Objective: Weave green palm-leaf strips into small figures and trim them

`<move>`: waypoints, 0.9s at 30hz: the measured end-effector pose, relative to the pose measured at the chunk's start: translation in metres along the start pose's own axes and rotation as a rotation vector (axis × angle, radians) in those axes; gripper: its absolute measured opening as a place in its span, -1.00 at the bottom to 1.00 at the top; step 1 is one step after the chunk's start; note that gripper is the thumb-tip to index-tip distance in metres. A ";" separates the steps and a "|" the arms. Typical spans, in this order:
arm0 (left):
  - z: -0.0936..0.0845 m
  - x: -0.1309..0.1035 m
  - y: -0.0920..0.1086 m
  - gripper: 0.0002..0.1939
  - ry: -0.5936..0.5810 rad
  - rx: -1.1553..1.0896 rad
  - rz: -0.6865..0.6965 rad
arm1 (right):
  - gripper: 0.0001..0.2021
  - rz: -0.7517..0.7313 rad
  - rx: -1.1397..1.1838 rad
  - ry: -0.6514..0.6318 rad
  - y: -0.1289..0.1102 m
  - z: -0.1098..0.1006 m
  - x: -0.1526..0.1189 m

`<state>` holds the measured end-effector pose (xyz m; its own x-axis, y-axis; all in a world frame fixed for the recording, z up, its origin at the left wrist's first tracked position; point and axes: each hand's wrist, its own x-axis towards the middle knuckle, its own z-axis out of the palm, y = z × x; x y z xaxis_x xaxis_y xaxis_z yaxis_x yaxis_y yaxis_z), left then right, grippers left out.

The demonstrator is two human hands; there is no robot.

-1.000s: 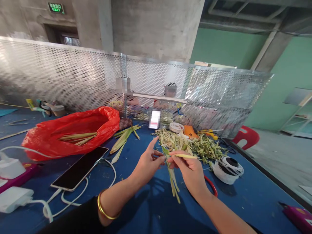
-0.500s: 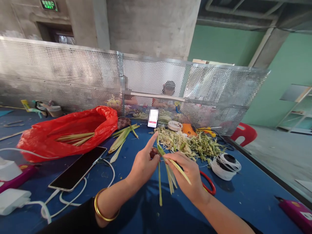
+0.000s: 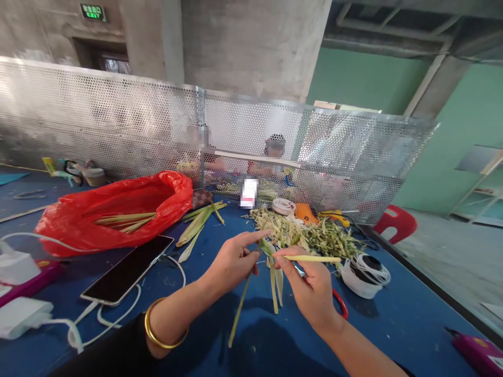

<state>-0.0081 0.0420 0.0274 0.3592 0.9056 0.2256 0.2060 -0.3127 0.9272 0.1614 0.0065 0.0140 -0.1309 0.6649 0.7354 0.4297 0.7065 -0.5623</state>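
My left hand [image 3: 234, 262] is closed on a small bunch of corn husk strips [image 3: 274, 285], its index finger stretched out along the top. The strips' loose ends hang below the fingers, one long thin strip [image 3: 238, 317] slanting down to the left. My right hand [image 3: 310, 280] pinches a narrow pale yellow-green husk strip [image 3: 312, 258], which points right over the knuckles. Both hands meet at the green top of the bunch, above the blue table [image 3: 271, 345]. A red handle [image 3: 341, 303] shows beside my right wrist; the rest of that tool is mostly hidden.
A red plastic bag [image 3: 118, 214] with long strips stands left, near a charging phone [image 3: 128, 269] and white cables. Loose husks [image 3: 196, 228], a shredded husk pile [image 3: 310, 230], a tape roll [image 3: 283, 206] and a white cord spool [image 3: 365, 275] surround the hands. A perforated metal screen [image 3: 251, 120] stands behind.
The strip in my right hand has swung from pointing down-right to nearly level. My left index finger has tipped from upward to rightward, and the long hanging strip now slants left.
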 end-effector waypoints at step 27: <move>0.029 -0.017 -0.006 -0.81 -0.402 -0.575 -0.566 | -0.77 0.702 0.637 0.057 0.016 0.005 0.009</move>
<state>0.0106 0.0200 0.0097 0.6559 0.6781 -0.3318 0.0002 0.4394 0.8983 0.1631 0.0252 0.0102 0.0231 0.9870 0.1589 -0.1769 0.1605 -0.9711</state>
